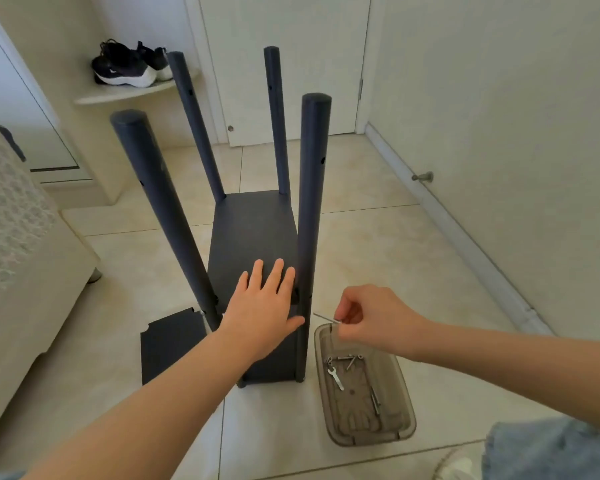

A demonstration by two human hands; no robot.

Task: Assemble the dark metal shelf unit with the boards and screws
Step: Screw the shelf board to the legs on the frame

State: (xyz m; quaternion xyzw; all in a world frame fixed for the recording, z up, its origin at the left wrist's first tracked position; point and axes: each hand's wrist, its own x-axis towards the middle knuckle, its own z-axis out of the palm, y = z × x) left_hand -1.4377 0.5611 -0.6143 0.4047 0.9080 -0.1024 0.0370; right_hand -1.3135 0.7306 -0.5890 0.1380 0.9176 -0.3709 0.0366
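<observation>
1. A pale sofa [11, 237] filled the left edge, and a pair of dark shoes [129, 65] sat on a curved ledge [125, 93] in the far corner.
2. A loose dark board [172, 344] lay flat on the tiled floor [378, 244], just left of the shelf unit [253, 233].
3. The shelf unit stood on the floor in the middle, with four dark posts rising from it. The near left post [160, 199] leaned outward to the left. The near right post [312, 209] stood close to upright.
4. The left hand [264, 310] was open, fingers spread, pressed flat on a dark board [253, 237] between the near posts. Its thumb touched the near right post.
5. The right hand [368, 320] was curled shut, pinching a thin metal key [326, 318] whose tip pointed at the near right post, close to it; contact could not be told.
6. A clear plastic tray [406, 427] lay on the floor just right of the unit, below the right hand. It held screws [350, 360] and a small flat wrench [336, 378].
7. A white door [291, 64] was shut behind the unit.
</observation>
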